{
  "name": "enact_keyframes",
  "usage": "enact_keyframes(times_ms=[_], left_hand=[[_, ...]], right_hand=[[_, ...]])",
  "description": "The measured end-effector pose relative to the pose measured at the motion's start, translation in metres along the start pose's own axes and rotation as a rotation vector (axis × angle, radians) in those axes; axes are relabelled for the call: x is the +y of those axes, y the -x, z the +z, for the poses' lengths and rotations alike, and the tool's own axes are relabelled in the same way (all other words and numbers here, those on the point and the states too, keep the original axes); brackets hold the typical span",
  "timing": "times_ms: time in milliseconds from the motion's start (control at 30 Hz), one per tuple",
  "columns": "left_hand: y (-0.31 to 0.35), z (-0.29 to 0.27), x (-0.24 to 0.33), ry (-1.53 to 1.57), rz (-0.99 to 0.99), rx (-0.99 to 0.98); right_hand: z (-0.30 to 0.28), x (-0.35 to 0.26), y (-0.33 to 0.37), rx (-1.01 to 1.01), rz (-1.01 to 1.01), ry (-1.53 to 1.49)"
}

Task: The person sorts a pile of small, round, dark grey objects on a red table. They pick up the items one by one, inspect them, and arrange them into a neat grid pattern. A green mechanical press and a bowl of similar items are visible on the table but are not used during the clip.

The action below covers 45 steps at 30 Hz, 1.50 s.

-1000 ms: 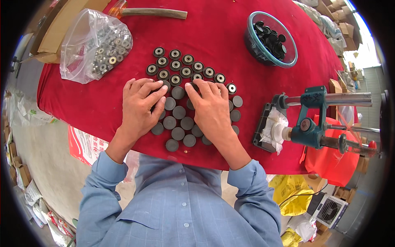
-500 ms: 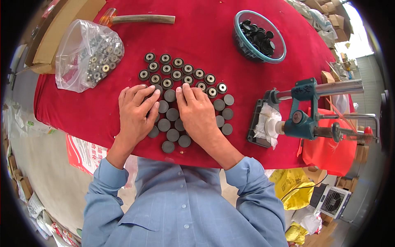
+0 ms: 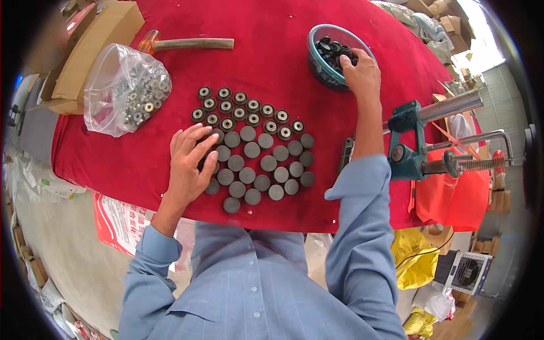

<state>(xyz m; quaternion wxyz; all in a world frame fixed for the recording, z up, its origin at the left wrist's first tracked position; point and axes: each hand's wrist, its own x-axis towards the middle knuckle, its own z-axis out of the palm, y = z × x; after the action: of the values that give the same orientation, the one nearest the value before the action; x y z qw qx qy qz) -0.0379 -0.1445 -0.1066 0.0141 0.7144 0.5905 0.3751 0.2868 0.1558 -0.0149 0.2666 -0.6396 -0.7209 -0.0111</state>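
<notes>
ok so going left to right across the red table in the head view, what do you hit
cardboard box → clear bag of metal parts → left hand → rows of round dark discs → right hand at the blue bowl → blue clamp press

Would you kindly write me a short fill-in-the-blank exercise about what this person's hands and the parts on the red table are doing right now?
1. The right hand reaches into the blue ____, which holds small black parts.
2. The left hand lies flat on the ____ edge of the rows of round grey discs.
3. The clear plastic bag of metal parts lies just in front of the wooden-handled ____.
4. The table is covered with a ____ cloth.

Missing words: bowl; left; hammer; red
</notes>
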Motion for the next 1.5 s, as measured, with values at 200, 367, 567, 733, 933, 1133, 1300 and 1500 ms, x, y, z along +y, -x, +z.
enact_keyframes(times_ms=[200,367,567,733,933,1133,1300,1500], left_hand=[[0.004,-0.003,-0.007,0.219,-0.303,0.170],[0.007,-0.011,-0.028,0.362,-0.411,0.188],[-0.020,-0.009,-0.053,0.461,-0.451,0.187],[-0.036,-0.003,-0.056,0.372,-0.368,0.140],[-0.069,0.011,-0.068,0.288,-0.223,-0.053],[-0.068,0.009,-0.074,0.295,-0.171,-0.246],[-0.064,0.008,-0.072,0.346,-0.167,-0.219],[-0.065,0.005,-0.081,0.540,-0.256,-0.049]], right_hand=[[0.055,0.021,-0.057,-0.424,0.145,0.005],[0.075,0.003,-0.064,-0.538,0.144,0.071],[0.069,0.008,-0.063,-0.609,0.056,0.087],[0.062,0.004,-0.058,-0.596,0.024,0.084],[0.060,0.007,-0.062,-0.627,0.019,0.129],[0.062,0.000,-0.050,-0.399,-0.024,0.082],[0.064,0.015,-0.050,-0.127,-0.100,0.088],[0.023,-0.044,-0.029,0.050,-0.230,-0.226]])
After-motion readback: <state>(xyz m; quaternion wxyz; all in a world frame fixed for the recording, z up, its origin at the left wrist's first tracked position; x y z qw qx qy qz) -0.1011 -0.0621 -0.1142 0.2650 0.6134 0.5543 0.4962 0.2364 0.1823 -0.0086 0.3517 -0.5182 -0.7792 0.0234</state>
